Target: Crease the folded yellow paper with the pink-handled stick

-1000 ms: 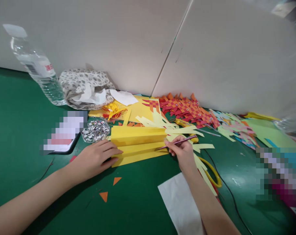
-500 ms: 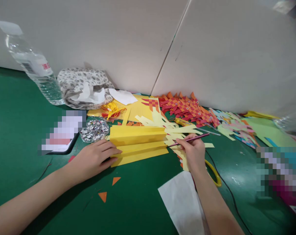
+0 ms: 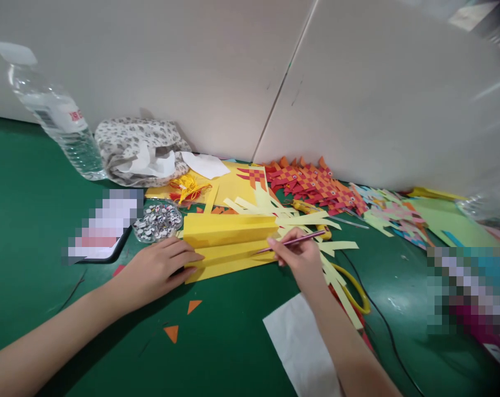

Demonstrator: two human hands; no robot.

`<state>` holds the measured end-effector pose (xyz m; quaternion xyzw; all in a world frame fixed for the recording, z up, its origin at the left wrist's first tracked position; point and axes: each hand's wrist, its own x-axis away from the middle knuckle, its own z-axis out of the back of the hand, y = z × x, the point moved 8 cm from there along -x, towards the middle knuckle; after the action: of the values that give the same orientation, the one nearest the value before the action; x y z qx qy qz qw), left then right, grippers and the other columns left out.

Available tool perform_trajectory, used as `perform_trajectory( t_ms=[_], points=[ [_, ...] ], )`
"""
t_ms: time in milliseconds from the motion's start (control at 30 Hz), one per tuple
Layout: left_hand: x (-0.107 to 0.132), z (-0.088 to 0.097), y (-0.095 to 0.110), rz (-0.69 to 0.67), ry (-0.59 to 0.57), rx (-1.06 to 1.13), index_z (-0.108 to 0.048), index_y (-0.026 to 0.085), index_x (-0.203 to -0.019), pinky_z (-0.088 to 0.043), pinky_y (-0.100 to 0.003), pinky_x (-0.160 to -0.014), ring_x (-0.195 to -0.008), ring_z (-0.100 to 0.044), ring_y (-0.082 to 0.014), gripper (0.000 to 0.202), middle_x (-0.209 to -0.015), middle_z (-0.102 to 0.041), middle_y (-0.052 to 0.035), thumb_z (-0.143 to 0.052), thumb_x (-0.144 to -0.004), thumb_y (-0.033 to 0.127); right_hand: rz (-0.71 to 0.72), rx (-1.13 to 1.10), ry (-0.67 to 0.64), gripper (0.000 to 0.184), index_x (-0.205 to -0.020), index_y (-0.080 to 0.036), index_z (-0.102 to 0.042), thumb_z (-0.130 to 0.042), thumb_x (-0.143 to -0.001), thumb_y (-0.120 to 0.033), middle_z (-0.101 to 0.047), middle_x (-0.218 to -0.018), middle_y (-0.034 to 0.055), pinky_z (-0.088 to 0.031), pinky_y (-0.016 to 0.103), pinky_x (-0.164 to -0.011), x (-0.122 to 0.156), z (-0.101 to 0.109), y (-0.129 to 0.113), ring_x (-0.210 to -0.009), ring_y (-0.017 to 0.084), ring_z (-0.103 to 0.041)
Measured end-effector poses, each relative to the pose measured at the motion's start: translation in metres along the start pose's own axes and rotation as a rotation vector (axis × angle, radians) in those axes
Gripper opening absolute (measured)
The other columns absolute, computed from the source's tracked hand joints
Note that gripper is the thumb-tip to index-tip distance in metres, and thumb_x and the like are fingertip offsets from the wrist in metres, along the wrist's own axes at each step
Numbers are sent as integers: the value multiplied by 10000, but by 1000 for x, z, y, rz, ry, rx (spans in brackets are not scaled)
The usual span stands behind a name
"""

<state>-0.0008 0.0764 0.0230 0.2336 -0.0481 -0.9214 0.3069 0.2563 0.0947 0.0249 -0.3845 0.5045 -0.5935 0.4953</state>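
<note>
A folded yellow paper sheet lies on the green table in the middle. My left hand rests flat on its left end, fingers stretched out and pressing it down. My right hand is closed in a pinch on a thin pink pencil, whose tip touches the right part of the yellow sheet. Pale yellow paper strips lie spread behind and under my right hand.
A water bottle and a patterned cloth bag stand at the back left. A dish of googly eyes sits beside the sheet. Woven paper fish lie along the wall. Yellow-handled scissors, white paper, orange triangles.
My right hand drew back to the right with the pencil, then returned left, its tip again on the yellow sheet. My left hand stayed in place.
</note>
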Motion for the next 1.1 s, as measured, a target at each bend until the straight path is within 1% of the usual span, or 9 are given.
perform_trajectory(
  t_ms=[100,200,400,533,700,833,1033,1100],
  points=[
    [0,-1,0,-5,-3,-7,-633,204,-1053,-499,-323,-752,-862,-605,-190,224,-990,-671,-51,-437,-966,269,-10,2,-45,386,-655,-209,-477,-810,-649,-406,-571,-484,-47,-397,200,-398,6,-18,4,-393,95,-506],
    [1,-2,0,-7,-7,-12,-626,205,-1057,-497,-332,-748,-862,-603,-197,220,-988,-670,-51,-436,-966,268,-19,6,-50,399,-653,-209,-479,-805,-645,-438,-571,-485,-44,-406,206,-396,7,-23,8,-396,103,-511],
    [1,-1,0,-7,-9,-12,-620,203,-1055,-491,-327,-735,-856,-599,-199,213,-981,-668,-50,-434,-966,258,-19,7,-19,401,-660,-205,-465,-804,-655,-419,-590,-485,-44,-390,184,-382,1,-10,14,-382,87,-495],
    [1,-1,0,-6,-12,-11,-621,201,-1054,-488,-335,-752,-869,-599,-202,215,-986,-667,-50,-431,-968,257,-17,-21,17,396,-645,-199,-471,-816,-643,-393,-581,-460,-51,-374,168,-371,-3,-1,16,-367,72,-477],
    [1,-3,-1,3,-31,1,-618,200,-1070,-490,-345,-764,-876,-598,-203,236,-997,-664,-52,-415,-976,274,-18,-37,54,390,-630,-193,-482,-830,-619,-368,-575,-442,-52,-367,162,-367,-5,4,18,-362,68,-470],
    [2,-4,-1,7,-42,0,-616,205,-1086,-490,-344,-762,-878,-596,-203,240,-1003,-663,-51,-414,-977,275,-4,-45,73,382,-620,-189,-487,-829,-625,-360,-571,-438,-56,-354,154,-368,-7,10,19,-360,60,-465],
    [2,-4,-1,5,-34,-5,-621,205,-1078,-484,-334,-771,-879,-595,-198,239,-999,-665,-53,-417,-977,280,3,-50,78,370,-609,-185,-497,-829,-621,-349,-573,-433,-52,-350,157,-368,-12,18,21,-356,60,-462],
    [2,-4,-1,5,-32,-8,-623,203,-1074,-483,-332,-777,-876,-596,-195,245,-998,-667,-53,-410,-979,278,6,-48,93,371,-603,-185,-494,-829,-615,-345,-571,-428,-50,-332,158,-356,-14,21,22,-346,59,-452]
  ],
)
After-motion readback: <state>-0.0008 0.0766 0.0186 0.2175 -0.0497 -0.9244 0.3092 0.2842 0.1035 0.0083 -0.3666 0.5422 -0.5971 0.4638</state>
